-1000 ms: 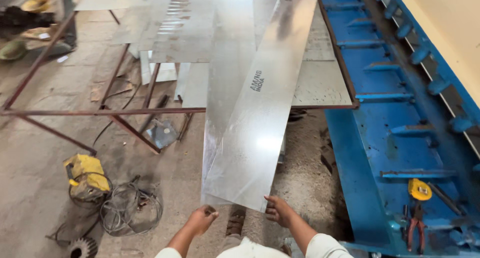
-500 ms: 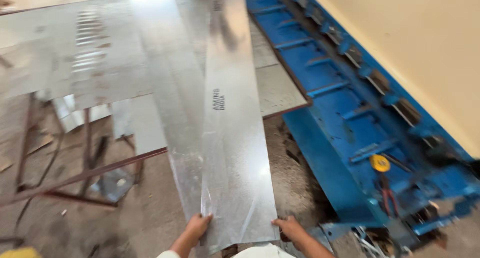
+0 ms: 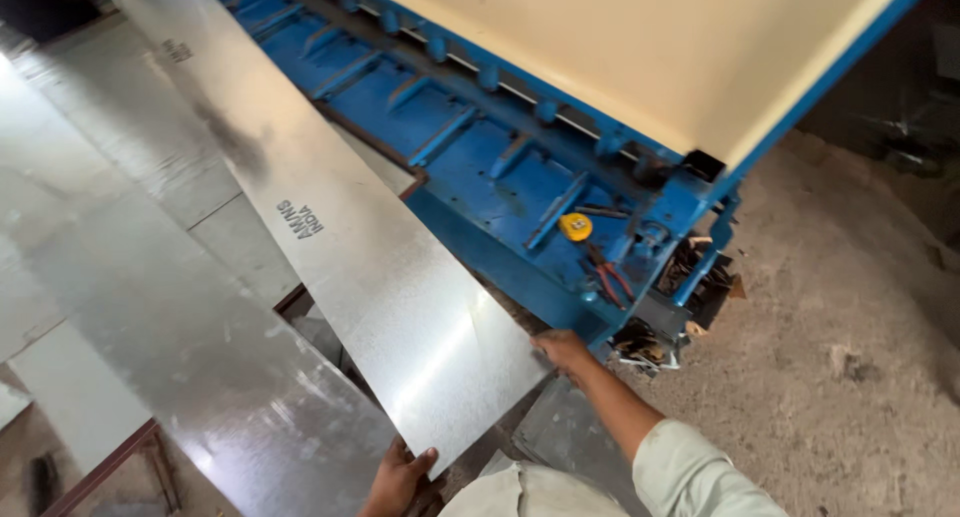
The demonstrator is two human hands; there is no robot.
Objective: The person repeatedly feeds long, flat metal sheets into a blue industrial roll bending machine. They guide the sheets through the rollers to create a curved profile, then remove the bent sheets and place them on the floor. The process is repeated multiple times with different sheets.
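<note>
Blue and cream sheet-metal machine [image 3: 520, 167], just beyond the right hand; wide galvanised sheets [image 3: 130, 307] lying left of the left hand. Long galvanised steel strip [image 3: 390, 297], near end gripped at its two corners: left hand [image 3: 398, 480] clasping the nearer corner, right hand [image 3: 563, 353] the farther one. Yellow tape measure [image 3: 575, 227] and red-handled pliers [image 3: 610, 277] on the machine bed, beyond the right hand.

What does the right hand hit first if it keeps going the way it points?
The right hand grips the near corner of the steel sheet, pointing up-left along that edge. Straight on, it meets only the sheet itself; the blue machine lies just beside that line, though depth is unclear.
</note>
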